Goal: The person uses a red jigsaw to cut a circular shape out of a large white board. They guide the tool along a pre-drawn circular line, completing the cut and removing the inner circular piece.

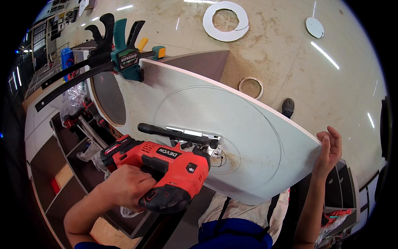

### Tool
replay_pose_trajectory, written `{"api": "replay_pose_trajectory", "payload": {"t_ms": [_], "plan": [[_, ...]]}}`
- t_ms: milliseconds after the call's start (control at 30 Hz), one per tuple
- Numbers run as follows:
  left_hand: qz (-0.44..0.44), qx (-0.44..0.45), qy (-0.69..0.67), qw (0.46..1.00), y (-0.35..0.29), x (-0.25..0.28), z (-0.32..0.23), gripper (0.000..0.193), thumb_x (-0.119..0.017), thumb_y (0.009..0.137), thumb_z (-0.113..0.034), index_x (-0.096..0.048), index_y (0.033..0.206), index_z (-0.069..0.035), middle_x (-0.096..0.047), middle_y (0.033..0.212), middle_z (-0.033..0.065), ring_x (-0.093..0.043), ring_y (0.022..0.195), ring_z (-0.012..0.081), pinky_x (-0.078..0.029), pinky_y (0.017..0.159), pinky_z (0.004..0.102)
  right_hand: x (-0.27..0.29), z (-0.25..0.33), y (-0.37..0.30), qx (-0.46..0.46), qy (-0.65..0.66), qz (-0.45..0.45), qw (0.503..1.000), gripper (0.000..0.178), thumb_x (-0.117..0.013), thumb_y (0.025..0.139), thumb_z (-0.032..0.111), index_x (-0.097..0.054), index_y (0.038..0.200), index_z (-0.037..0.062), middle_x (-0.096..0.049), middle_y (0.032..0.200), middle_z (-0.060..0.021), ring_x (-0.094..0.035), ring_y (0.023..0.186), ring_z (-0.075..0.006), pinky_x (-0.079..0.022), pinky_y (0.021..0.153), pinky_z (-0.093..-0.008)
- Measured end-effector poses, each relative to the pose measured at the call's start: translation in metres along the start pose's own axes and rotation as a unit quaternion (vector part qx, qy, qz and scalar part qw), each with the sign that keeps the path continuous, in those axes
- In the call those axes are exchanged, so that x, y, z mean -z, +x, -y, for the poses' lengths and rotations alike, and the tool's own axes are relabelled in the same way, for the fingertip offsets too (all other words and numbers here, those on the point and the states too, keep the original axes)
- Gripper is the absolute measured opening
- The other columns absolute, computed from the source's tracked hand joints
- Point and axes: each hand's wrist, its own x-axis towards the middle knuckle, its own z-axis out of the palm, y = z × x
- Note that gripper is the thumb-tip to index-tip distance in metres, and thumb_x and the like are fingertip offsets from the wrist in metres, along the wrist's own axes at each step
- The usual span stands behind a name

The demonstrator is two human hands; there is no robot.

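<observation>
My left hand [124,186] grips the handle of a red and black cordless jigsaw [166,166]. The saw rests on a white board [248,124] marked with pencilled circles. Its blade end sits near the middle of the circles, beside a black guide rod [174,133]. My right hand [329,151] curls around the board's right edge. A green bar clamp [126,54] and a black bar clamp [83,66] pinch the board's far left corner. Near that corner the board has a round cut-out hole [108,96].
On the dusty floor beyond the board lie a white ring [226,20], a small white disc [314,27] and a small ring [251,87]. A dark shoe [288,107] stands by the board's far edge. Brown shelving [54,174] with tools runs along the left.
</observation>
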Motion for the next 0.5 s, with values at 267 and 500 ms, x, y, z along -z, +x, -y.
{"api": "replay_pose_trajectory", "payload": {"t_ms": [267,500], "plan": [[0.002,-0.009,0.014,1.000,0.0030,0.0036,-0.0014,0.030,-0.074,0.056,-0.020,-0.057,0.076,-0.007,-0.051,0.064,0.0065,-0.058,0.056,0.0294,-0.047,0.051,0.0389,0.0005,-0.0005,-0.0002,0.003,-0.003,0.003,1.000,0.025,-0.053,0.099,0.010,-0.058,0.118,-0.0047,-0.068,0.089,-0.0073,-0.059,0.080,-0.0096,-0.046,0.077,-0.0234],[0.002,-0.015,0.020,1.000,0.0047,0.0043,-0.0008,0.030,-0.074,0.057,-0.020,-0.056,0.076,-0.007,-0.052,0.064,0.0066,-0.058,0.056,0.0293,-0.047,0.051,0.0388,0.0005,-0.0024,0.0001,0.002,0.001,0.003,1.000,0.026,-0.054,0.100,0.012,-0.057,0.121,-0.0045,-0.067,0.090,-0.0056,-0.057,0.079,-0.0079,-0.044,0.076,-0.0212]]}}
